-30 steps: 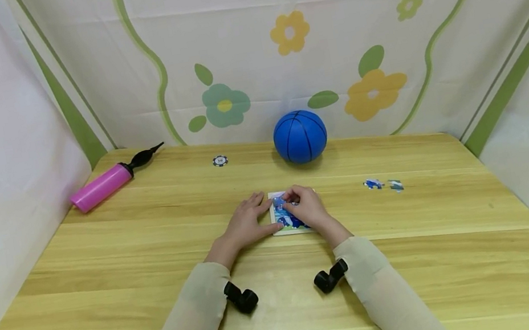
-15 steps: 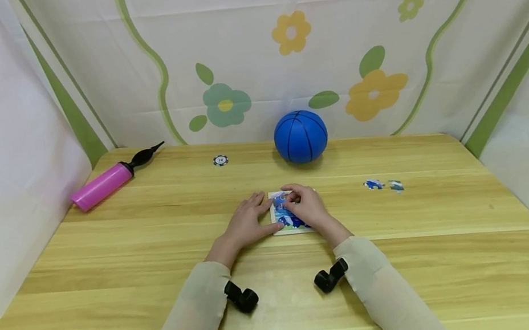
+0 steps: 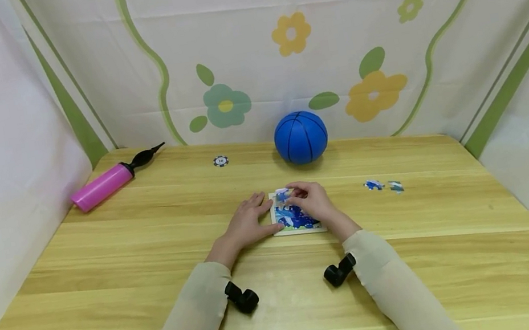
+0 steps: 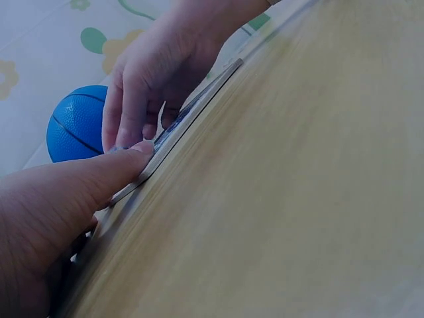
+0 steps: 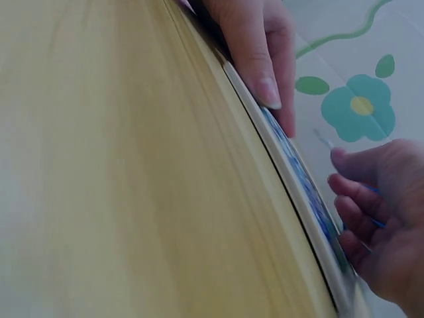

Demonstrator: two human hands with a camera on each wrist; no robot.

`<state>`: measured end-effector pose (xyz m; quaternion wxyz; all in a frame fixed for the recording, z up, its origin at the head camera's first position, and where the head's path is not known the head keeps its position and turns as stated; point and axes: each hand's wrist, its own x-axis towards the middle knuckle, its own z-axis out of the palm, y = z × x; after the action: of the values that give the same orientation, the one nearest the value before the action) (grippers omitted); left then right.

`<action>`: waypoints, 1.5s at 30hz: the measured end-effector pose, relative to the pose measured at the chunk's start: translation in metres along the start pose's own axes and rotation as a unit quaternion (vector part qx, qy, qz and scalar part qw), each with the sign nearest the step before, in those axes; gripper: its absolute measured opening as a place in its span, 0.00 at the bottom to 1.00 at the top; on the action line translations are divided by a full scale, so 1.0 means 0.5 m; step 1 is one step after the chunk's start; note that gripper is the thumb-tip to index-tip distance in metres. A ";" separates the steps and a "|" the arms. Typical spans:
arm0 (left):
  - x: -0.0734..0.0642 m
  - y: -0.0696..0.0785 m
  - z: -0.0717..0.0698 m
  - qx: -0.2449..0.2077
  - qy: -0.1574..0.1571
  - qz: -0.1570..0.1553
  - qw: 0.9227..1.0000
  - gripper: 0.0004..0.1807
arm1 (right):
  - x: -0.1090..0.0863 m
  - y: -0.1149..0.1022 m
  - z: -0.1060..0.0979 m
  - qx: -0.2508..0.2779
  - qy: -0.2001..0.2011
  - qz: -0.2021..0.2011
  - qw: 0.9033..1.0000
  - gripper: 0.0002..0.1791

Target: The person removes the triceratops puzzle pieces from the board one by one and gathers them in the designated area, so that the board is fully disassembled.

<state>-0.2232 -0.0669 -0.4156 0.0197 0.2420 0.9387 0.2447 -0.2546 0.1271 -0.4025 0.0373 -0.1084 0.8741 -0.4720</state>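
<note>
Pinching a thin puzzle piece (image 5: pixel 323 138) between thumb and finger, the right hand (image 3: pixel 317 201) held it just above the flat, pale-framed puzzle board (image 3: pixel 301 232), which lay on the smooth, wood-grained table (image 3: pixel 468 271). The left hand (image 3: pixel 246 223) rested wide, its thumb apart from the fingers, touching the board's edge.

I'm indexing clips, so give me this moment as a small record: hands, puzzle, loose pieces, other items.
Left hand: thumb rests on puzzle board, at its left side
Right hand: pinches a puzzle piece above puzzle board
Puzzle board: flat on wood-grain table, partly hidden by right hand
Loose pieces: two, right of puzzle board
Farther back: blue ball, round chip, pink pump
</note>
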 end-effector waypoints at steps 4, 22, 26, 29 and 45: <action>0.001 0.004 0.000 -0.005 -0.002 -0.002 1.000 0.40 | -0.011 0.003 -0.036 0.042 0.006 0.008 0.999 0.17; -0.003 0.004 -0.002 -0.010 0.002 -0.006 1.000 0.41 | -0.062 0.108 -0.248 -0.033 0.084 0.001 0.996 0.20; -0.003 0.003 -0.002 -0.007 0.002 -0.006 1.000 0.41 | -0.069 0.132 -0.272 -0.029 0.085 0.013 0.996 0.21; -0.004 0.003 -0.002 -0.006 0.001 -0.006 1.000 0.41 | -0.070 0.149 -0.278 -0.034 0.074 0.019 0.996 0.21; -0.004 0.005 0.000 -0.004 0.006 -0.002 1.000 0.41 | -0.048 0.183 -0.257 -0.129 0.044 0.014 0.991 0.22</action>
<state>-0.2207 -0.0660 -0.4145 0.0156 0.2391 0.9381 0.2500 -0.2667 0.2862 -0.4085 -0.0087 -0.0794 0.9299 -0.3591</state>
